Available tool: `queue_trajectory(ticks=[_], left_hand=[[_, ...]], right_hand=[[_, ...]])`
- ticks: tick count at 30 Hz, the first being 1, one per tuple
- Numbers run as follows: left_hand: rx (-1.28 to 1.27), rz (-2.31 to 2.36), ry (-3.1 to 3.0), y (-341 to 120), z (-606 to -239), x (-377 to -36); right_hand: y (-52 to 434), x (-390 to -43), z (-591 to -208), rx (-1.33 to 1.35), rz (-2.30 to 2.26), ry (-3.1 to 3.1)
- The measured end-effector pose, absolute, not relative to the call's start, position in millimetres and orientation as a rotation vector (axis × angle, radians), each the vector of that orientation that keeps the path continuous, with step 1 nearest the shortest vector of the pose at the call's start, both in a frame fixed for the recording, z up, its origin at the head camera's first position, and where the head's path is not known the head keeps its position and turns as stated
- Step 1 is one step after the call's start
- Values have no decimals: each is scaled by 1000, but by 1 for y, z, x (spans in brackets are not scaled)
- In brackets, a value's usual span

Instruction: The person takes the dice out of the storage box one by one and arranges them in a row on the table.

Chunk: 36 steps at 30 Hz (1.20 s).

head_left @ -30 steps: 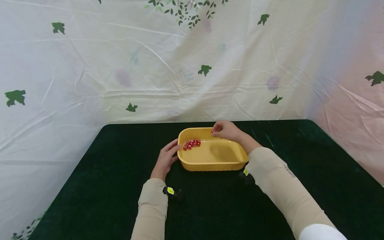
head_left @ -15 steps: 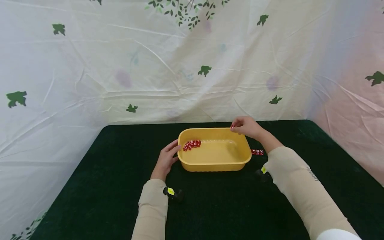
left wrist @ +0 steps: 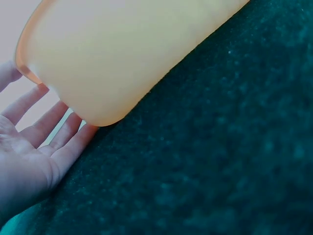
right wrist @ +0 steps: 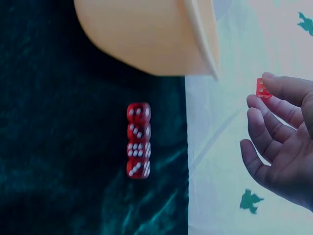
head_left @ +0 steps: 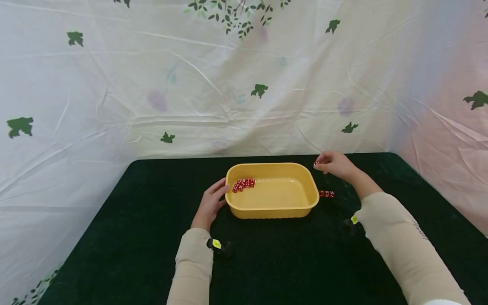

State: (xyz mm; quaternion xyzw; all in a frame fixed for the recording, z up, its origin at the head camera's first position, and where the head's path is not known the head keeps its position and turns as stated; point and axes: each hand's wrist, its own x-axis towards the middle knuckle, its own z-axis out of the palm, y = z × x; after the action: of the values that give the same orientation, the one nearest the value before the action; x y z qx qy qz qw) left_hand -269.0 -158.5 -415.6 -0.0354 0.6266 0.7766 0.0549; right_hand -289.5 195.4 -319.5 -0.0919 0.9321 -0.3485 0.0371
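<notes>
1. Progress looks early: four dice (right wrist: 138,140) sit in a row on the desk (head_left: 267,262) just right of the tub (head_left: 272,210), while a bigger pile (head_left: 243,184) waits in the tub's back-left corner.
2. Right hand (head_left: 335,164) pinches one die (right wrist: 262,88) in its fingertips, up above the desk behind the row.
3. Left hand (head_left: 211,201) is flat, fingers straight against the tub's left wall, gripping nothing.
4. Around it all there's just a leaf-print sheet (head_left: 244,84). Nothing blocks the row.
</notes>
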Motion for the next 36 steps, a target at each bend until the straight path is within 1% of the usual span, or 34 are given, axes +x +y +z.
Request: queue_trajectory(ticks=[11, 19, 26, 32, 36], left_hand=[[-129, 2342, 1897, -160, -414, -267], [-102, 2320, 1901, -157, -397, -254], [-123, 2344, 1896, -158, -412, -266], [-103, 2319, 1885, -157, -395, -255], [-121, 2322, 1878, -158, -398, -258]], right_hand=[[218, -280, -333, -206, -1106, 2845], [238, -274, -348, -174, -1106, 2839], [252, -268, -360, -141, -1115, 2800], [259, -265, -367, -143, -1098, 2790], [261, -264, -372, -136, -1099, 2765]])
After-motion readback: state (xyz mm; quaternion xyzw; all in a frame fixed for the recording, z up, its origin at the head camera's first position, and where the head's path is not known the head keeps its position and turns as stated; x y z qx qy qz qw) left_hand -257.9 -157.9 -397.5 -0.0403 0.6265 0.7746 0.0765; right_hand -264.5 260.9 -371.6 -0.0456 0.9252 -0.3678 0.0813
